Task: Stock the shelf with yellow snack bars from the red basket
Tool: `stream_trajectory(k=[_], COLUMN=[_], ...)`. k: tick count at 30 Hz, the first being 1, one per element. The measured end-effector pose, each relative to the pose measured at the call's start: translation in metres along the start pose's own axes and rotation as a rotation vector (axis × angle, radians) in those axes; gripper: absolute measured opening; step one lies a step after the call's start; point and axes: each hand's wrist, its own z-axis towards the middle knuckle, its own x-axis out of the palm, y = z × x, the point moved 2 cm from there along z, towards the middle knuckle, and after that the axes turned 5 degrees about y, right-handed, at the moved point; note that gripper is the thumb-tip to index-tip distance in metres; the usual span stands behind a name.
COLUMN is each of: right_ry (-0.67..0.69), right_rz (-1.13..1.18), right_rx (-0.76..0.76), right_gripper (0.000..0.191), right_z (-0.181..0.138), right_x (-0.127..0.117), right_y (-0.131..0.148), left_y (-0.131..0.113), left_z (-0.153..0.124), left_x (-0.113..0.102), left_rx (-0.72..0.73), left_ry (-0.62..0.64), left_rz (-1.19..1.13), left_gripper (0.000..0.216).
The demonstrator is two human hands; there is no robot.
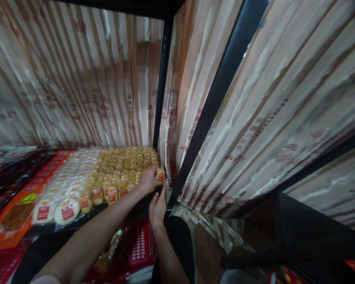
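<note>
Bare forearms (pixel 96 230) cross the foreground, the left hand (pixel 148 179) gripping one yellow packet (pixel 160 176) at the front right corner of the black shelf (pixel 77 223), and the right hand (pixel 157 209) raised just below with fingers extended, its hold, if any, not determinable. Close rows of yellow packets (pixel 118 167) stand beside white round packs (pixel 66 211) and orange pouches (pixel 20 213); by judgement that stock is set, leaving only the held packet and part of the front row, masked by the hands, unverified. Below, one red basket (pixel 142 240) appears to contain a shiny golden bag (pixel 114 242), contents illegible.
</note>
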Motion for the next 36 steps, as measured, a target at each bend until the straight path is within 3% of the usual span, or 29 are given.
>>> stream_trajectory(k=[7, 14, 18, 24, 30, 36], right_ry=[0.027, 0.060, 0.069, 0.078, 0.151, 0.153], right_rz=[-0.077, -0.162, -0.216, -0.249, -0.266, -0.259], right_rx=[-0.063, -0.144, -0.156, -0.188, -0.161, -0.158], right_gripper=[0.060, 0.064, 0.061, 0.059, 0.056, 0.053], right_z=[0.003, 0.003, 0.002, 0.002, 0.002, 0.002], right_x=[0.004, 0.010, 0.013, 0.017, 0.015, 0.013], right_y=[-0.004, -0.008, -0.009, -0.015, -0.016, -0.014], left_y=[0.011, 0.013, 0.012, 0.010, 0.023, 0.026], left_z=[-0.006, -0.006, -0.008, -0.022, -0.029, -0.034], left_x=[0.013, 0.017, 0.016, 0.014, 0.028, 0.030], left_rx=[0.016, -0.059, -0.104, -0.082, -0.067, -0.054], left_ry=[0.079, 0.113, 0.071, 0.018, 0.134, 0.117], left_rz=[0.156, 0.280, 0.262, 0.202, 0.096, 0.041], left_gripper=[0.012, 0.022, 0.031, 0.022, 0.023, 0.025])
